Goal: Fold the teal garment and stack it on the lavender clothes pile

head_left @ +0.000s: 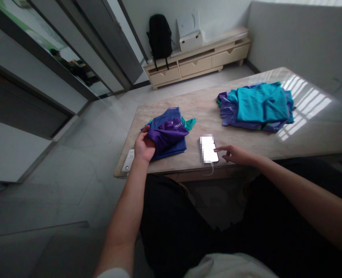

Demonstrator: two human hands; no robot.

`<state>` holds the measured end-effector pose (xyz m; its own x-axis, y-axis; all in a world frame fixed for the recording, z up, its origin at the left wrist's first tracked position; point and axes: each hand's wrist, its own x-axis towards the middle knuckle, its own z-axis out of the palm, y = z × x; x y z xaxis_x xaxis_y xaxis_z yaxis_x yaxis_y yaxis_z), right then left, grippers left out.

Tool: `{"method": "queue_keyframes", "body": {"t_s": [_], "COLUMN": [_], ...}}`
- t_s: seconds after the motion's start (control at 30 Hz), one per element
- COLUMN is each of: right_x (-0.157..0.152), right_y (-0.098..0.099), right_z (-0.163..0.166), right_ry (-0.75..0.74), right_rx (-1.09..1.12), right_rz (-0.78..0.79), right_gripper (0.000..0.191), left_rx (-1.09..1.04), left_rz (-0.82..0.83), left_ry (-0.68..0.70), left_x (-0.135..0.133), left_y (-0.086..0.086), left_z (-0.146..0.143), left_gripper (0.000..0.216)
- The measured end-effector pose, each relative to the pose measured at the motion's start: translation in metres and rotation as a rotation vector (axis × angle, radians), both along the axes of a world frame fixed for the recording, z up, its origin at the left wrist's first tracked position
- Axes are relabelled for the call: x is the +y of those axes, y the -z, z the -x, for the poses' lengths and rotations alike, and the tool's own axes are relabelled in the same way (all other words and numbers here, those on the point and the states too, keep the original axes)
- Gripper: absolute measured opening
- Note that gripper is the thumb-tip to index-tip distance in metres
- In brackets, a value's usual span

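My left hand (144, 146) has its fingers closed round the left edge of a purple shirt (168, 136), which is bunched up and shows white print. Under and behind it lie a blue garment (173, 114) and a piece of green cloth (189, 123). With its index finger stretched out, my right hand (231, 153) touches the lit screen of a phone (209, 150); the other fingers are partly curled and hold nothing. The screen is blurred out. A white cable runs from the phone's near end.
Teal and purple garments (262, 102) form a pile at the table's (205, 110) right. A white power strip or box (127, 161) sits at the left corner. Beyond stands a low wooden cabinet (197, 65) with a black backpack (160, 36) on it. A person (69, 63) shows behind glass.
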<state>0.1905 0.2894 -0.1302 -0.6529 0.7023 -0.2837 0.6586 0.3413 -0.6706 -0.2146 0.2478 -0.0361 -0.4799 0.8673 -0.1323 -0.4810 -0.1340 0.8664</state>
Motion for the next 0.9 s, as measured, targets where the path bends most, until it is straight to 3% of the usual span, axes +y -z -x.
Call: {"method": "queue_keyframes", "body": {"t_s": [0.2,0.37,0.9], "right_x": [0.001,0.000,0.002], "right_y": [0.005,0.009,0.008], "right_z": [0.000,0.001,-0.001], "right_ry": [0.002,-0.058,0.018], "right_rx": [0.068,0.074,0.015], "right_rz": [-0.011,0.048,-0.011], "right_gripper": [0.055,0.060,0.061], "left_rx": [0.008,-0.025,-0.068], "left_rz": [0.001,-0.006,-0.005], "left_ry": [0.011,0.015,0.011], "left_x": [0.000,0.000,-0.002], "left_y": [0.000,-0.002,-0.006], "left_z": [0.000,-0.002,-0.006], "left_gripper": [0.024,0.021,0.021]}}
